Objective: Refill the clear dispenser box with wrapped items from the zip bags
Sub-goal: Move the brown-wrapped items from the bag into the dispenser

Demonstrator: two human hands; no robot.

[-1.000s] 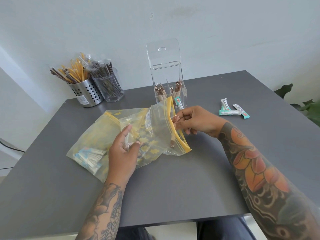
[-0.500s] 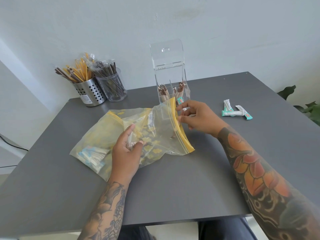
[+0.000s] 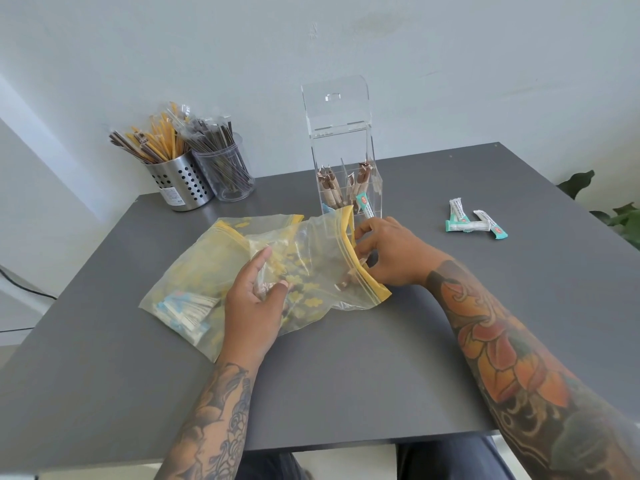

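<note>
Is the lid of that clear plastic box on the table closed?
No, the hinged lid of the clear acrylic dispenser box stands raised upright above its open top, with brown wrapped sticks visible inside.

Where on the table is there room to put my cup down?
Bare table lies in front of the zip bags, between the two forearms. More lies between the right hand and the loose packets. It's crowded around the dispenser box and the metal cup.
</note>
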